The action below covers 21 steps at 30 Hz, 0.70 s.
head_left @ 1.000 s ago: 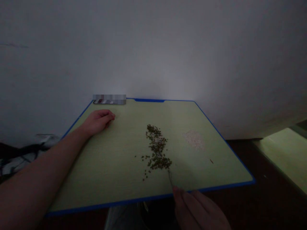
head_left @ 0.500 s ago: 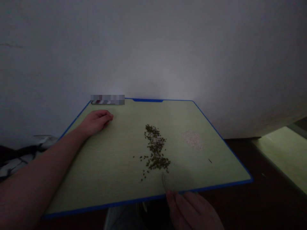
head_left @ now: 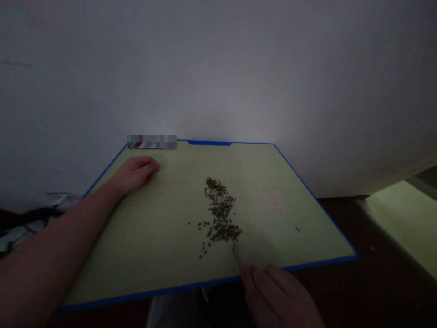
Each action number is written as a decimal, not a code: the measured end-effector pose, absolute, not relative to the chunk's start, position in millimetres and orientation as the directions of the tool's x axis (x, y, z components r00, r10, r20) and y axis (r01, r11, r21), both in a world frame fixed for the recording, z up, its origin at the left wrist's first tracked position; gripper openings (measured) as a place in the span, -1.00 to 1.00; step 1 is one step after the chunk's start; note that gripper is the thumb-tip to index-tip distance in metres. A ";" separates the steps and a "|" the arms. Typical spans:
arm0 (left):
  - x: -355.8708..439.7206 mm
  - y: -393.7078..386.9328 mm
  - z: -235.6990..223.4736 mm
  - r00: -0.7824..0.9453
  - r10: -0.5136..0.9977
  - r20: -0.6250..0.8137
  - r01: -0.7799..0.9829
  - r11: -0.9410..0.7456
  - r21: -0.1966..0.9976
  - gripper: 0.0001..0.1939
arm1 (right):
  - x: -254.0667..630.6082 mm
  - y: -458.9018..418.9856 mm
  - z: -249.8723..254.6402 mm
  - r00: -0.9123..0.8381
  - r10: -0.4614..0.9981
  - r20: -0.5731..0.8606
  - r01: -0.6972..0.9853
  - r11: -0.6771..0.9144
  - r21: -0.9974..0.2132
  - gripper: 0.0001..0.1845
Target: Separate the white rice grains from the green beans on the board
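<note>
My right hand [head_left: 278,291] is at the front edge of the board, its thumb and fingers closed on thin metal tweezers [head_left: 236,253]. The tips of the tweezers are at the near end of a scattered strip of small green beans [head_left: 223,231], with pale grains mixed among them. Whether anything is between the tips is too small to tell. Resting on the left part of the board, my left hand [head_left: 138,172] is loosely curled, with nothing visible in it. To the right of the beans lies a thin heap of pale grains [head_left: 272,198].
The yellowish board [head_left: 150,246] has a blue rim and stands against a grey wall [head_left: 218,68]. A flat, blurred-out object [head_left: 152,142] lies at its far left corner. A small dark sliver [head_left: 297,228] lies near the right edge. Another pale surface [head_left: 406,218] is at far right.
My right hand has moved slightly forward, and the tweezers' tips are now closer to the near end of the beans. My left hand stays in place.
</note>
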<state>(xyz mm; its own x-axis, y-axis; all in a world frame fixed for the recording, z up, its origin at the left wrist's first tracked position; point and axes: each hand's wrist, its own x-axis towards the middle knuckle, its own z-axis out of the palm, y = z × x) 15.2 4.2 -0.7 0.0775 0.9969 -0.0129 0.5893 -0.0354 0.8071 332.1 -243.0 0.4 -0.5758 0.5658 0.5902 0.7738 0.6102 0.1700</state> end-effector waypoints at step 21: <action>13.1 6.0 -3.8 0.094 0.996 -0.009 0.589 -0.049 0.806 -0.76 | 333.7 -240.3 0.1 -0.584 0.588 0.559 0.774 0.610 0.167 -0.59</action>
